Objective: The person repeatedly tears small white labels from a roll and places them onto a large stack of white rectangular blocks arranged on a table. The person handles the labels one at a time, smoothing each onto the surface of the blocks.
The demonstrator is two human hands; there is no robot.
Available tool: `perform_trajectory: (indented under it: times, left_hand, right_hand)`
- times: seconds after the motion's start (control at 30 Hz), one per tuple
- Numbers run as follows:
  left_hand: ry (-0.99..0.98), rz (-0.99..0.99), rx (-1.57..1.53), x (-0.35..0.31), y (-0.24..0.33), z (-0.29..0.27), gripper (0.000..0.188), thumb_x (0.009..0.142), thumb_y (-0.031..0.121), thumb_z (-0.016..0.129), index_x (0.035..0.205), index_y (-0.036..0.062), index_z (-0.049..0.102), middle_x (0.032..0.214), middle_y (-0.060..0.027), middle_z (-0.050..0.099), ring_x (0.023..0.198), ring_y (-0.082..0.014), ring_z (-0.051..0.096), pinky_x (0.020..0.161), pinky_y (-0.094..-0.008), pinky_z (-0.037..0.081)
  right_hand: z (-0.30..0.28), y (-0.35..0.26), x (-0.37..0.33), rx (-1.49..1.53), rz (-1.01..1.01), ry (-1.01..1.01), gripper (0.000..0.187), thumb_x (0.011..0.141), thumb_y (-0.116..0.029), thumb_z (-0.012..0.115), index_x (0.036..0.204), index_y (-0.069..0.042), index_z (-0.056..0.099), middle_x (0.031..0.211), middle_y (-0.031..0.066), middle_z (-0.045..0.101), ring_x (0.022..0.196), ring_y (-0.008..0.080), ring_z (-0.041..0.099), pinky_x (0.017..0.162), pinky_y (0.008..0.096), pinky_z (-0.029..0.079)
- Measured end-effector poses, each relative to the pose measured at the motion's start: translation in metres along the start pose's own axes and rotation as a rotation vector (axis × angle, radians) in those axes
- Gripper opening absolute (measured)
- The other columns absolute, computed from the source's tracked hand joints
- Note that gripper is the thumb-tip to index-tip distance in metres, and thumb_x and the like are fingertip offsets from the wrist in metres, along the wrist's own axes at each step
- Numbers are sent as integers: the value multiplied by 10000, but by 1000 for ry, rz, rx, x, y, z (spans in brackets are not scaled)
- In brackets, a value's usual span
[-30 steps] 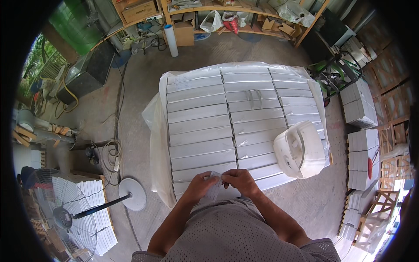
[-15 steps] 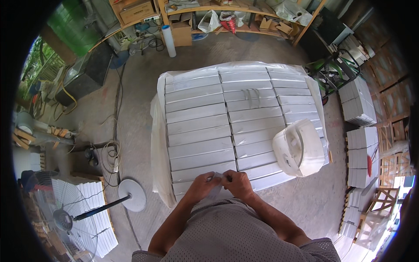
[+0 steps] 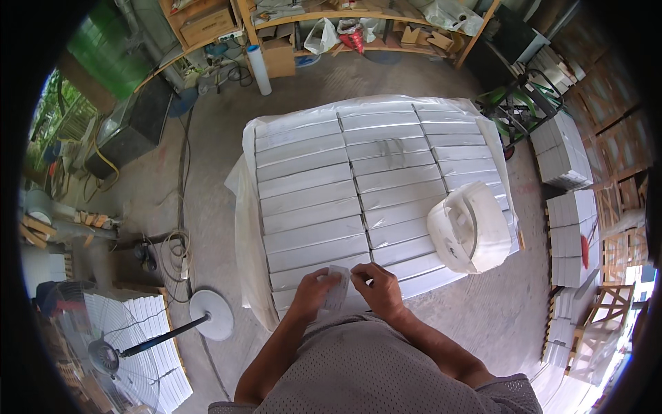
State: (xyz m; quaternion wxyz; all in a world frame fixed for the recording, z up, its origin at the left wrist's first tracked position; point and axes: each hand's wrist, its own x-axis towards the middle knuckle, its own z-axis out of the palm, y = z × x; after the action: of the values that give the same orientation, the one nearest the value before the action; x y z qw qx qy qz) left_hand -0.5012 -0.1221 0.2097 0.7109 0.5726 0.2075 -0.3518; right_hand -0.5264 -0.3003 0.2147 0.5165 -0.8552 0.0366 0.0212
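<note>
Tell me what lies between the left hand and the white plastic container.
In the head view, going right from the left hand: the pale sheet it holds, then the right hand, then white boxes, before the white plastic container.

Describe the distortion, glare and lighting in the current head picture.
Head view: black fisheye rim, wooden shelf bowed; head view: glints across the white cartons, daylight bleaching the lower right edge; head view: fine detail unreadable on the translucent sheet in the left hand.
</note>
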Motion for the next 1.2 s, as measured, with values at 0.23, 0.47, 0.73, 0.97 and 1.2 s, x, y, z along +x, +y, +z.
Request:
perform_trajectory:
  times: [0.23,0.47,0.73,0.97,1.2]
  left_hand:
    - [-55,170,242,-5,2,11,339,930,262,597,1088,-35,642,838,-68,657,710,-108,576,635,-261,461]
    - [-92,275,459,-4,-5,11,296,951,259,569,1004,-18,657,785,-39,619,705,-103,537,641,-276,441]
    - [-153,301,281,0,9,41,368,985,310,516,1118,-17,620,792,-40,615,631,-111,536,548,-269,429]
    - [29,390,503,19,-3,87,247,924,203,633,1034,-19,638,778,-66,654,627,-113,567,578,-276,465]
    - [-91,331,576,33,4,122,174,919,152,607,947,-20,612,758,-60,615,641,-109,542,598,-267,453]
  right_hand:
    - [-8,-4,1,43,150,-74,198,857,-134,703,994,7,683,843,113,705,747,166,678,696,286,537]
    - [-32,2,10,278,389,-255,216,885,-158,642,990,27,686,820,82,695,718,127,635,684,278,507]
    - [-49,14,7,362,422,-114,257,892,-196,639,991,36,686,775,58,673,683,98,591,610,253,468]
    - [-59,41,1,305,355,-50,226,900,-169,632,1015,19,678,782,74,688,708,110,636,653,261,506]
    - [-80,75,-19,417,310,171,308,897,-252,619,991,36,675,790,123,691,707,192,683,669,312,518]
